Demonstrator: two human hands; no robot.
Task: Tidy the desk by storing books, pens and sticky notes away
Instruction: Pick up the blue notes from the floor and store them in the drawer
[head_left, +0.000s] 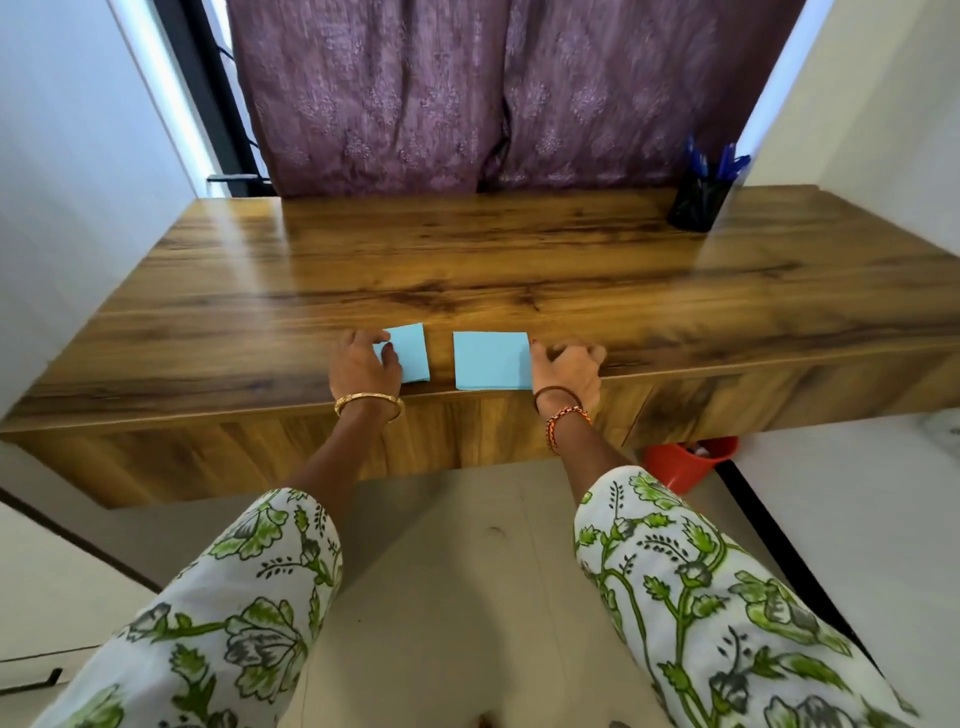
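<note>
Two blue sticky notes lie near the front edge of the wooden desk (467, 260), a gap between them. Left hand (363, 366) sits on the left note (413, 358), thumb on top of its left edge, fingers curled onto it. Right hand (569, 369) rests on the desk just beside the right note (491, 361), thumb touching its right edge, fingers loosely curled, holding nothing. Pen holder (696, 200) with blue pens (727, 161) stands at the far right corner. Red bin (685, 462) sits under the desk.

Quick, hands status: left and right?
Left hand: thumb pinching the left sticky note.
Right hand: touching the right sticky note's edge; grip unclear.
</note>
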